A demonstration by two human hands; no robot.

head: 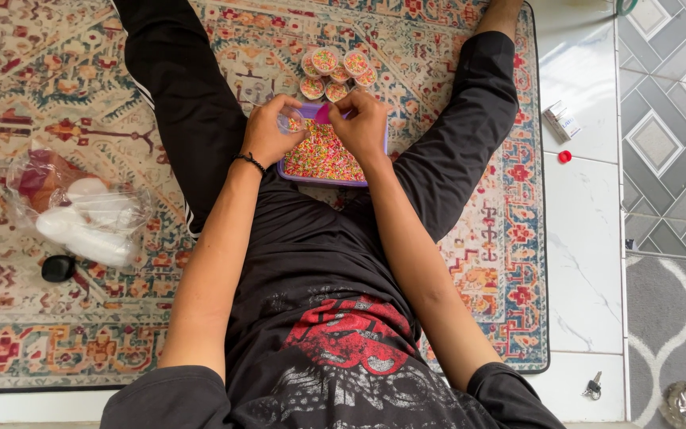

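- Head view: the left hand (270,131) grips a small clear cup (290,121) over the purple tray (321,179) of coloured sprinkles (323,155).
- The right hand (361,123) pinches a pink scoop (323,114) beside the cup.
- Risk: tilting either could scatter sprinkles onto the rug (65,87).
- Filled cups (337,73) sit just beyond.

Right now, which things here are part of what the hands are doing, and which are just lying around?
In use: left hand with a clear cup; right hand with a pink scoop; purple tray of sprinkles; filled cups.

Lying about: plastic bag, black object, small box, red cap, key.
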